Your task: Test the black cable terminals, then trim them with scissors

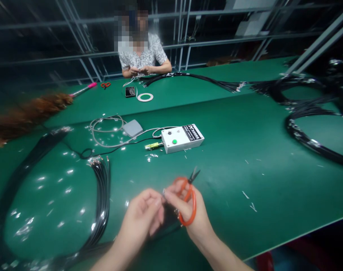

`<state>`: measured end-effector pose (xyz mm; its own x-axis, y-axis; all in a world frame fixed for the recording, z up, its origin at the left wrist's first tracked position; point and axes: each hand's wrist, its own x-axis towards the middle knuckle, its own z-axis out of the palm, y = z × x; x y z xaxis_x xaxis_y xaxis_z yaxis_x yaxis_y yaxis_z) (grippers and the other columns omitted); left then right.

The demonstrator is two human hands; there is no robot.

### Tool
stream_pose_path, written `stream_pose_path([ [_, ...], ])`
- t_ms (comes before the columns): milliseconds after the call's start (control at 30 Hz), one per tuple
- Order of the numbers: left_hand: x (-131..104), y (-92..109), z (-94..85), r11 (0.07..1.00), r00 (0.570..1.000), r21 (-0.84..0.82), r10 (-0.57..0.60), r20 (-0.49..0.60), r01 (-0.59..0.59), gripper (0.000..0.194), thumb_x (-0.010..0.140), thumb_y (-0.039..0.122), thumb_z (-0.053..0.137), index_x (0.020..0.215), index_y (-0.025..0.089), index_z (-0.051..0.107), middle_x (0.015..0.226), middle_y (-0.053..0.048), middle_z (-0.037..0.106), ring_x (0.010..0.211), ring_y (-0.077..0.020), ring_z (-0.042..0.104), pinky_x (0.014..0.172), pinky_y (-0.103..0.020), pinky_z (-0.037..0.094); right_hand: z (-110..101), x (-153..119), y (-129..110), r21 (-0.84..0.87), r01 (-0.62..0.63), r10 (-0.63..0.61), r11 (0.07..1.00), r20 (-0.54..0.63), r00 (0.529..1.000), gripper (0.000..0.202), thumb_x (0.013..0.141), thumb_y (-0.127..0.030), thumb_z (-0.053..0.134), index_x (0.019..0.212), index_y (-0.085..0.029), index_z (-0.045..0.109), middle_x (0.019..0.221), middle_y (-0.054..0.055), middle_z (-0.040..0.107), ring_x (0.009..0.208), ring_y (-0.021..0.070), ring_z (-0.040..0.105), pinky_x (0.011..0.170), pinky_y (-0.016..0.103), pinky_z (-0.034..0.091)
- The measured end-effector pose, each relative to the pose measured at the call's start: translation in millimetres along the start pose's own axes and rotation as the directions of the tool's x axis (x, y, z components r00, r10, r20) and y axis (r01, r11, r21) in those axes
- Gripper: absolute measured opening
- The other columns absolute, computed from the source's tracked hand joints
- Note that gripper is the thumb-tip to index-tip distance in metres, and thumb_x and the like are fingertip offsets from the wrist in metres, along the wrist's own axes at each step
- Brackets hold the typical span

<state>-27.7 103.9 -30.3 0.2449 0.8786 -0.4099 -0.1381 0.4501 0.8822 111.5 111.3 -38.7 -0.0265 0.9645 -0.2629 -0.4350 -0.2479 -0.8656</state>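
My right hand (198,210) has orange-handled scissors (193,210) looped over its fingers, their dark blades slightly apart and pointing away from me. Its thumb and forefinger also pinch at a tiny pale piece (164,192). Close beside it, my left hand (145,212) is closed, thumb against curled fingers, its fingertips meeting the right hand's. What the left fingers hold is too small and blurred to make out. A dark cable passes beneath both hands. Just left lies a bundle of black cables (102,195) with bare copper-coloured ends.
Beyond my hands sits a white control box (182,138) with a green button, wired to a grey pedal (132,128). Coiled black cables (310,141) lie at right. Opposite, a person (144,56) works with small items. A feather duster (32,111) rests at left on the green table (230,188).
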Motion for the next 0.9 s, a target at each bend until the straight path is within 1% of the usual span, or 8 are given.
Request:
stream_pose_path([
  [100,0,-2,1.1,1.0,0.999,-0.013,0.025,-0.019,-0.026,0.037,0.084,0.05,0.063,0.086,0.016,0.05,0.053,0.005,0.053,0.033,-0.0013,0.031,0.036,-0.015,0.017,0,0,4,-0.002,0.018,-0.018,1.0,-0.005,1.0,0.033,0.071,-0.029,0.081,0.076,-0.02,0.05,0.071,-0.004,0.065,0.069,0.0119,0.063,0.072,0.026,0.049],
  [300,-6,-13,1.5,0.979,0.977,0.109,0.184,-0.103,-0.173,0.04,0.092,0.046,0.053,0.122,0.02,0.052,0.061,0.005,0.05,0.042,-0.005,0.035,0.04,-0.016,0.024,2,-4,8,-0.046,0.104,-0.105,0.994,-0.022,0.994,0.031,0.075,-0.027,0.077,0.073,-0.02,0.047,0.072,-0.004,0.059,0.069,0.01,0.057,0.07,0.023,0.047],
  [433,-7,-21,-0.2,0.948,0.968,0.26,0.219,-0.118,-0.183,0.035,0.094,0.042,0.05,0.118,0.019,0.06,0.068,-0.001,0.054,0.058,-0.0096,0.047,0.048,-0.018,0.033,5,-6,10,-0.151,0.223,-0.225,0.963,0.004,0.974,0.027,0.082,-0.027,0.07,0.073,-0.022,0.045,0.075,-0.003,0.06,0.065,0.0105,0.058,0.065,0.024,0.047],
  [567,-7,-11,-0.7,0.976,0.978,0.141,0.183,-0.097,-0.169,0.038,0.094,0.045,0.05,0.119,0.017,0.056,0.063,0.002,0.05,0.053,-0.0082,0.043,0.047,-0.018,0.031,-3,-4,7,-0.341,0.261,-0.253,0.903,0.069,0.965,0.022,0.085,-0.031,0.067,0.077,-0.022,0.048,0.079,-0.001,0.06,0.067,0.0123,0.058,0.065,0.024,0.047],
  [633,-7,-3,-2.0,0.988,0.986,0.039,0.151,-0.076,-0.149,0.04,0.093,0.045,0.052,0.119,0.015,0.054,0.059,0.004,0.048,0.045,-0.0057,0.035,0.043,-0.018,0.024,-11,-1,1,-0.523,0.279,-0.242,0.805,0.14,0.96,0.022,0.083,-0.035,0.068,0.08,-0.023,0.05,0.079,-0.001,0.059,0.069,0.0134,0.057,0.066,0.025,0.045],
  [733,-9,5,-5.3,0.988,0.99,-0.089,0.121,-0.068,-0.126,0.041,0.092,0.044,0.055,0.119,0.013,0.052,0.058,0.004,0.05,0.042,-0.0042,0.032,0.042,-0.018,0.021,-22,2,-7,-0.79,0.375,-0.269,0.484,0.273,0.924,0.026,0.079,-0.04,0.072,0.077,-0.022,0.052,0.072,-0.002,0.056,0.063,0.0132,0.051,0.06,0.025,0.038],
  [800,-10,7,-7.1,0.984,0.993,-0.141,0.101,-0.068,-0.11,0.041,0.092,0.042,0.056,0.12,0.013,0.051,0.058,0.004,0.051,0.041,-0.0038,0.031,0.041,-0.019,0.019,-27,3,-9,-0.856,0.436,-0.317,0.278,0.346,0.883,0.03,0.078,-0.043,0.072,0.072,-0.022,0.052,0.067,-0.003,0.055,0.059,0.0125,0.048,0.058,0.026,0.033],
  [900,-11,8,-7.8,0.977,0.994,-0.186,0.089,-0.065,-0.1,0.04,0.091,0.041,0.057,0.119,0.013,0.052,0.057,0.005,0.051,0.041,-0.0034,0.031,0.042,-0.019,0.019,-26,4,-6,-0.87,0.482,-0.369,0.105,0.416,0.831,0.033,0.081,-0.048,0.068,0.069,-0.022,0.053,0.064,-0.004,0.058,0.055,0.0115,0.047,0.059,0.026,0.029],
])
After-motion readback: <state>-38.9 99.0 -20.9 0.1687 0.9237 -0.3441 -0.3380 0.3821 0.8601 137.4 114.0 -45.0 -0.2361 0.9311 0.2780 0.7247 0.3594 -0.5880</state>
